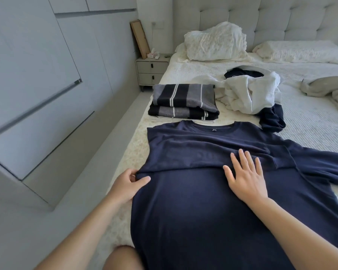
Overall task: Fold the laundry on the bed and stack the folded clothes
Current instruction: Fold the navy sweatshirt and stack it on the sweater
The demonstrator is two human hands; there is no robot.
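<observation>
Currently your left hand (128, 185) pinches the left edge of the navy long-sleeved shirt (203, 201) between thumb and curled fingers, at the point where the folded-in sleeve meets the body. Your right hand (246, 177) lies flat on the chest of the shirt, fingers straight and spread, pressing the folded sleeve down and gripping nothing. The shirt lies spread on the bed (310, 125) directly in front of you, collar pointing toward the headboard (261, 14), its left sleeve folded across the chest and its right sleeve extended out to the right. Beyond the collar, a stack of folded striped garments (183, 102) in grey, black and white rests near the left edge of the bed. Just right of that stack lies a heap of unfolded white laundry (248, 92), with a dark navy garment (271, 119) partly under it. Pillows (213, 41) rest against the headboard, and a nightstand (151, 70) stands beside the bed.
</observation>
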